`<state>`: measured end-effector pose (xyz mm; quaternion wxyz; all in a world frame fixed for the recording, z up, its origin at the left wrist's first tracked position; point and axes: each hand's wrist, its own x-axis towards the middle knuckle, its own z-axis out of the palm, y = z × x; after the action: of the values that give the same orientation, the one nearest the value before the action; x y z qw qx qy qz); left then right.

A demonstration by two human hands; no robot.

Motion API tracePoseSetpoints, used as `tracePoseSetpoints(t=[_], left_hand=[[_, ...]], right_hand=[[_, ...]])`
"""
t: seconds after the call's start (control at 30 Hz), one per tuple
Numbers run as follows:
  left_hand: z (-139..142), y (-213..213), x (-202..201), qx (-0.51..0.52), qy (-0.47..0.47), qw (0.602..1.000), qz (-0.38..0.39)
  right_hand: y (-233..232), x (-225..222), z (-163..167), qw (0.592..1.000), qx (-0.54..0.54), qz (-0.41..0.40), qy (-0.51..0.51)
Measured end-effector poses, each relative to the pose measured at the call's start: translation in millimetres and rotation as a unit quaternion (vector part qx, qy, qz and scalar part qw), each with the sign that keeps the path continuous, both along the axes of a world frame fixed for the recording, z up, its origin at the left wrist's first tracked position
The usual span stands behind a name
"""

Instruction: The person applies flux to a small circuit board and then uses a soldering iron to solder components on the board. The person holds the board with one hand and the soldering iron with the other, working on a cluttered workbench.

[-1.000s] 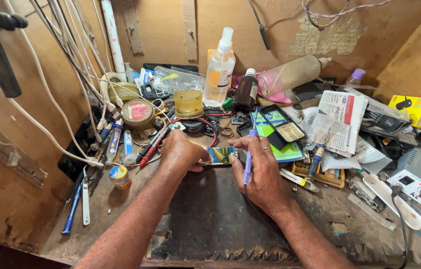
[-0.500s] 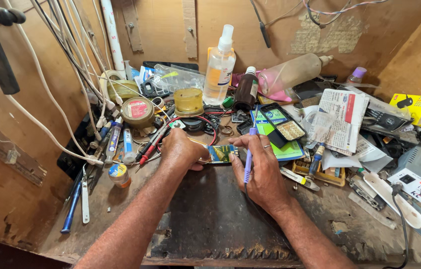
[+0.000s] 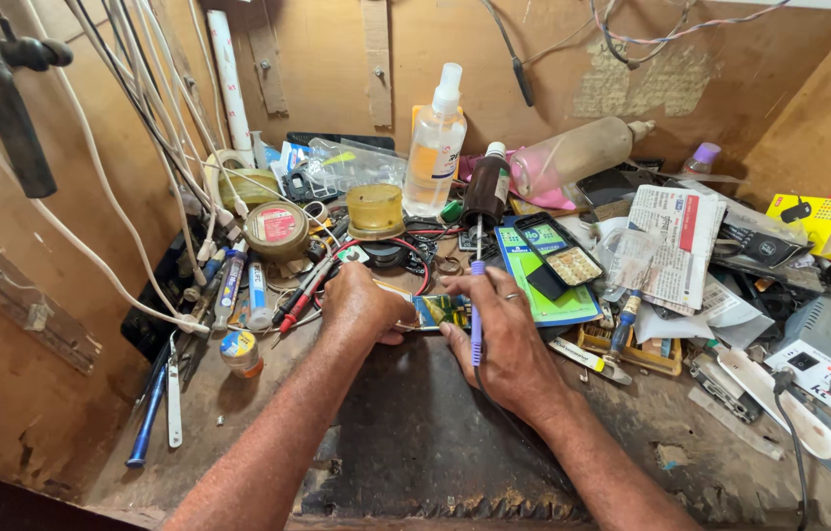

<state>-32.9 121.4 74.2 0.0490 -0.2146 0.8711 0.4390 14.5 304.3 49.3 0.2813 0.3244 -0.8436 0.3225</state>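
While the left hand (image 3: 361,307) pinches the small circuit board (image 3: 438,311) flat on the table (image 3: 406,442), the right hand (image 3: 506,334) grips a blue-handled soldering iron (image 3: 476,315) upright just beside it; touching its tip down calls for a steady aim.

Worn wooden walls (image 3: 779,88) box in a scuffed, cluttered bench (image 3: 415,433) — white cables (image 3: 101,197) hang at left.

At frame centre, the left hand (image 3: 361,307) steadies a small circuit board (image 3: 438,311) — the right hand (image 3: 506,339) grips a blue-handled tool (image 3: 476,317) upright over it.
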Motion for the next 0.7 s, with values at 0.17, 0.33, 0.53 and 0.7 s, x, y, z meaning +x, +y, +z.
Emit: tracePoseSetpoints(t=[0.17, 0.33, 0.53, 0.7], left_hand=[[-1, -1, 1, -0.006, 0.008, 1.0, -0.001], [0, -2, 2, -0.018, 0.013, 1.0, -0.007], [-1, -1, 3, -0.016, 0.021, 1.0, -0.005], [-9, -2, 2, -0.012, 0.037, 0.999, -0.015]], right_hand=[[0, -6, -5, 1.0, 0.024, 0.009, -0.015], [0, -10, -10, 0.999, 0.031, -0.002, -0.011], [0, -12, -12, 0.999, 0.028, -0.016, -0.032], [0, -9, -9, 0.999, 0.025, -0.012, -0.033]])
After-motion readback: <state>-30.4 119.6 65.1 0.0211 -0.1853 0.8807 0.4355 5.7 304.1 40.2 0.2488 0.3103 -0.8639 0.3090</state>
